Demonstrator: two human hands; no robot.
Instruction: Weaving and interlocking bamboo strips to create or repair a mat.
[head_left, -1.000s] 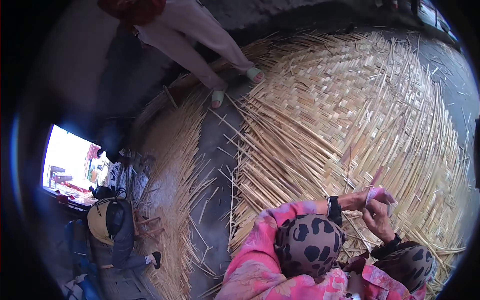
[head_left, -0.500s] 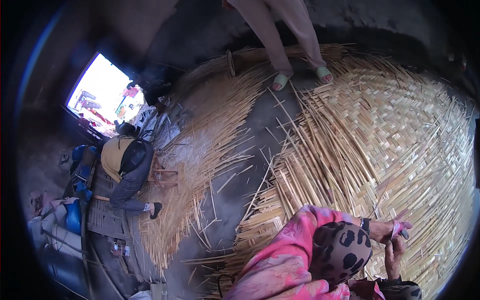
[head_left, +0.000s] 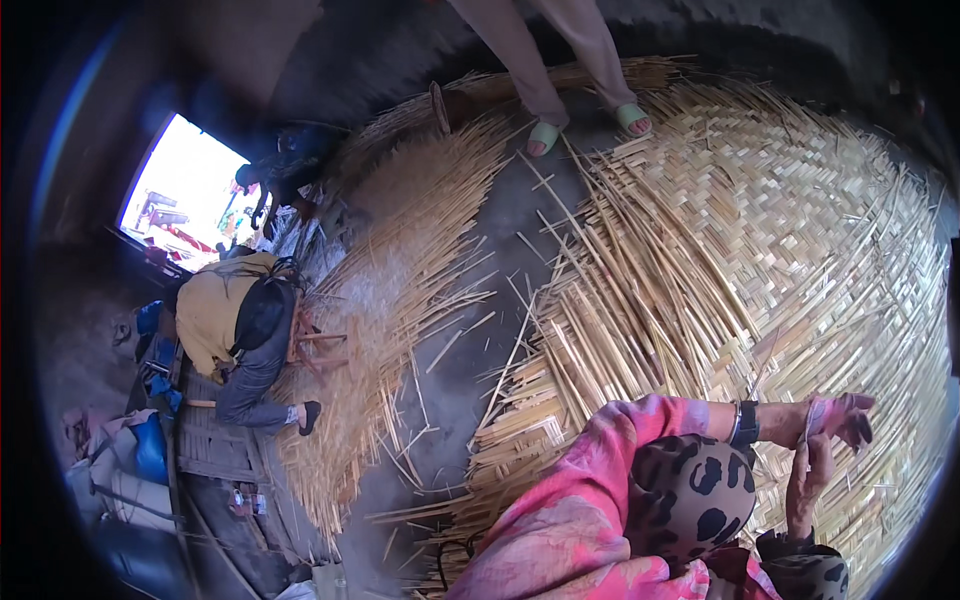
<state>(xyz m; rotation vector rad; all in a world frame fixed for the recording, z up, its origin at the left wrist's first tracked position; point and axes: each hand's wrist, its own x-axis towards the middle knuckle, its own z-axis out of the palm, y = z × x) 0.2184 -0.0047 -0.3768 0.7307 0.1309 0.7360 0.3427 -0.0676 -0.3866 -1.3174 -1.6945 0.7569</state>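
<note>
My left hand [head_left: 847, 416] reaches out to the right over my knee and has a pink work glove [head_left: 822, 411] with dark fingers on it. Its fingers look apart and hold nothing. Just below, my right hand [head_left: 814, 464] pinches the glove's cuff near the left wrist. A dark band [head_left: 746, 423] circles the left forearm beneath a pink patterned sleeve [head_left: 570, 490]. Under both hands spreads a large woven mat of split strips [head_left: 780, 220], with loose unwoven strips [head_left: 650, 300] along its left side. My knee [head_left: 690, 495] is in leopard-print cloth.
Another person [head_left: 240, 320] in a yellow top bends over at the left near a small wooden stool [head_left: 315, 345]. Someone in light trousers and green slippers [head_left: 543, 138] stands at the far edge. A second mat [head_left: 400, 270] lies left, and a bright doorway [head_left: 185, 190] opens beyond.
My hands have moved right and slightly up, and the glove sits further over the left hand. The person in yellow leans lower. A dark figure shows more by the doorway.
</note>
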